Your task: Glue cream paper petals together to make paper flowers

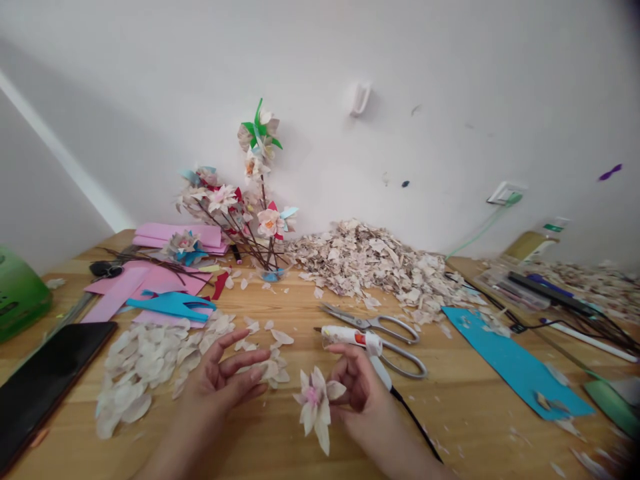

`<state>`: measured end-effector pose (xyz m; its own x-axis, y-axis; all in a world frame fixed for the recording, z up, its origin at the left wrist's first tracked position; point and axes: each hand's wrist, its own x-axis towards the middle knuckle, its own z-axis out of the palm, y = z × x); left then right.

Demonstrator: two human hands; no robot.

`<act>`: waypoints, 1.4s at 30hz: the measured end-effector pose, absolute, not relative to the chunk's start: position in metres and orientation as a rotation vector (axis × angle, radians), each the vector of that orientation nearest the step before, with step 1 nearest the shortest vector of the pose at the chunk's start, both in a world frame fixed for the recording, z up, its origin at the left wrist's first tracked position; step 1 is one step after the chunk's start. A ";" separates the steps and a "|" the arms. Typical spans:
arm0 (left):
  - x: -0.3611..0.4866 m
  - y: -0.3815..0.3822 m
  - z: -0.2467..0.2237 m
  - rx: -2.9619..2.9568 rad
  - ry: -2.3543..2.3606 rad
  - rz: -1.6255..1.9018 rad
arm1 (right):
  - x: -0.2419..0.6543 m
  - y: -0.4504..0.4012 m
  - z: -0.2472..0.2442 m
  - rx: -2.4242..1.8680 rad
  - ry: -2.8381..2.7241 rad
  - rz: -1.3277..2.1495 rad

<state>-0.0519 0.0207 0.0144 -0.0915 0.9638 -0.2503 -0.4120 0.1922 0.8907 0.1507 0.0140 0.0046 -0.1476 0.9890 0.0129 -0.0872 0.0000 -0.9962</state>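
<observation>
the left grip (223, 381) was spread and empty; the right grip (356, 385) pinched a paper flower (313, 400) at 6 o'clock, beside a hot glue gun (350, 338), whose nozzle (318, 329) could scorch the petals (323, 433) if brushed.

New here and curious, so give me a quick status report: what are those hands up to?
Left hand open, empty, beside pale petals. Right hand pinching a pink-centred flower. White hot glue gun just above it; scissors beyond.
</observation>
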 end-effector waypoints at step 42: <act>-0.027 -0.007 0.014 0.577 0.897 1.031 | 0.149 0.010 -0.005 -1.037 -1.287 1.521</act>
<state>-0.0268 -0.0072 0.0137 0.2248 0.9072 -0.3556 -0.4778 0.4207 0.7712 0.1493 0.0099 -0.0045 -0.2786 0.9585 -0.0608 -0.0986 -0.0915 -0.9909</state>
